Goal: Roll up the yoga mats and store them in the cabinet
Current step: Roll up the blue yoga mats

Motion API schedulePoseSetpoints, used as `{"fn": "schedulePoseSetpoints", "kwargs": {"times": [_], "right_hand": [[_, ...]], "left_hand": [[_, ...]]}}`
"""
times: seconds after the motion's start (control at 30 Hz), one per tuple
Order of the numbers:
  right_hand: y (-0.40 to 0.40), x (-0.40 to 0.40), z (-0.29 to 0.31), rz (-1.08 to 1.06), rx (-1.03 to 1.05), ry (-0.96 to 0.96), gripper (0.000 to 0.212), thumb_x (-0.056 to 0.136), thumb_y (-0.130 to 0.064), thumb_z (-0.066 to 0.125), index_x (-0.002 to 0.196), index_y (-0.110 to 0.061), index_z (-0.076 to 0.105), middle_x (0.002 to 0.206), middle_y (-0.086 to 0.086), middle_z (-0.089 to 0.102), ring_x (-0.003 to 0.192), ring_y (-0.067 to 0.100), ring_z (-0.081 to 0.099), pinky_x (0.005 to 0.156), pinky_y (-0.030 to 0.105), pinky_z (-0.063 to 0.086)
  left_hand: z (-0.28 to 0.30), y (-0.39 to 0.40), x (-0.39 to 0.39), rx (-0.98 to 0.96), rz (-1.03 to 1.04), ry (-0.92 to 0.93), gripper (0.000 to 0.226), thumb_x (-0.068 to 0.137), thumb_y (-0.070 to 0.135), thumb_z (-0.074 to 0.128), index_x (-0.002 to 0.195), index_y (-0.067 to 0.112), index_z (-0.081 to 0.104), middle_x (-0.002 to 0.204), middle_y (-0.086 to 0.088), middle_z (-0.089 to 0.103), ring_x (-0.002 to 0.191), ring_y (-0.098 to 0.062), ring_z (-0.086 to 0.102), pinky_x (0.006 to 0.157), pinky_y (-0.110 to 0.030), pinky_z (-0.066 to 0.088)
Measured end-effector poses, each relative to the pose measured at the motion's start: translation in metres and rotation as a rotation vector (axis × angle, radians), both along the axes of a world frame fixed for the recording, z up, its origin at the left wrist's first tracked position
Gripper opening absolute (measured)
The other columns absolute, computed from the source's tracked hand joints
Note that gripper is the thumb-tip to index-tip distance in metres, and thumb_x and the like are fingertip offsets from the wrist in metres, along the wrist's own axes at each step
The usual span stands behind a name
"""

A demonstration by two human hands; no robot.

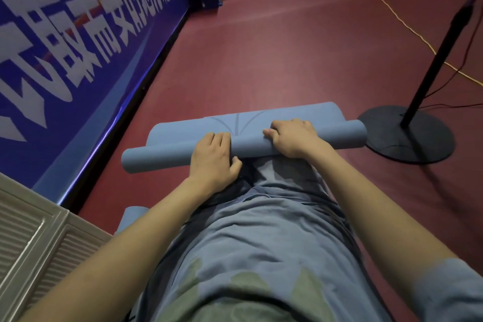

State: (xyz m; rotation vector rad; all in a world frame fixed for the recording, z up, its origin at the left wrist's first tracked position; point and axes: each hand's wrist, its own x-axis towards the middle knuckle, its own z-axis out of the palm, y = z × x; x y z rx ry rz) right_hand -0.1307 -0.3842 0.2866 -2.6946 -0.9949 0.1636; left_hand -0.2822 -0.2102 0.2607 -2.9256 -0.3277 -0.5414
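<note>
Foam-soft blue yoga mat [326, 136] lies nearly rolled on the red floor [261, 60]. Left hand [213, 162] and right hand [294, 138] curl over the roll's middle, pressing down — probably light, springy, prone to unrolling; best gripped around its girth.

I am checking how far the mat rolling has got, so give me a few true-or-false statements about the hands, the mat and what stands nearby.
1. Both hands rest on the rolled part of the blue yoga mat. True: the left hand and the right hand both press on it.
2. The mat is fully rolled. False: a short flat strip still lies beyond the roll.
3. A fan stand's round base sits by the roll's right end. True.
4. The floor is green. False: it is dark red.
5. The banner is on the right. False: it stands on the left.
</note>
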Motion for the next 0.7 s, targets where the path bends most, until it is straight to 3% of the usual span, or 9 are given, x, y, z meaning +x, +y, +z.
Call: {"fn": "schedulePoseSetpoints", "kwargs": {"times": [0.13, 0.3, 0.4, 0.53, 0.7], "right_hand": [[0.001, 0.002, -0.006, -0.032, -0.018, -0.049, 0.054, 0.105, -0.052, 0.021, 0.13, -0.024, 0.06, 0.134, 0.015, 0.05, 0.127, 0.035, 0.037, 0.104, 0.048, 0.029], [0.003, 0.01, -0.006, -0.072, 0.016, -0.063, 0.044, 0.105, -0.046, 0.02, 0.11, -0.018, 0.053, 0.123, 0.013, 0.062, 0.116, 0.035, 0.043, 0.086, 0.046, 0.027], [0.007, 0.019, 0.001, -0.086, 0.013, 0.013, 0.04, 0.105, -0.042, 0.02, 0.102, -0.019, 0.053, 0.119, 0.016, 0.064, 0.121, 0.037, 0.043, 0.092, 0.048, 0.028], [0.006, 0.022, 0.004, -0.032, -0.015, 0.015, 0.049, 0.105, -0.051, 0.021, 0.094, -0.019, 0.057, 0.113, 0.014, 0.065, 0.13, 0.036, 0.037, 0.101, 0.051, 0.027], [-0.006, 0.006, 0.01, 0.033, -0.026, 0.012, 0.061, 0.1, -0.065, 0.021, 0.09, -0.02, 0.061, 0.094, 0.006, 0.061, 0.124, 0.031, 0.039, 0.097, 0.051, 0.028]], "left_hand": [[-0.01, 0.009, 0.009, 0.001, 0.025, 0.057, 0.071, 0.063, 0.051, 0.058, 0.122, 0.013, 0.052, 0.114, -0.005, 0.057, 0.105, -0.031, 0.049, 0.095, -0.044, 0.038], [0.012, 0.017, 0.039, 0.03, 0.059, 0.273, 0.066, 0.062, 0.056, 0.076, 0.11, 0.019, 0.051, 0.112, -0.006, 0.063, 0.108, -0.031, 0.054, 0.09, -0.042, 0.038], [0.019, 0.017, 0.052, 0.008, 0.089, 0.325, 0.066, 0.059, 0.059, 0.084, 0.099, 0.021, 0.046, 0.108, -0.006, 0.067, 0.104, -0.032, 0.058, 0.085, -0.041, 0.04], [0.029, 0.022, 0.049, -0.027, 0.052, 0.337, 0.072, 0.057, 0.066, 0.085, 0.101, 0.02, 0.052, 0.099, -0.008, 0.066, 0.099, -0.034, 0.06, 0.076, -0.039, 0.035], [0.041, 0.021, 0.036, 0.034, -0.011, 0.347, 0.05, 0.062, 0.044, 0.08, 0.094, 0.019, 0.053, 0.087, -0.007, 0.067, 0.088, -0.035, 0.063, 0.07, -0.037, 0.032]]}}
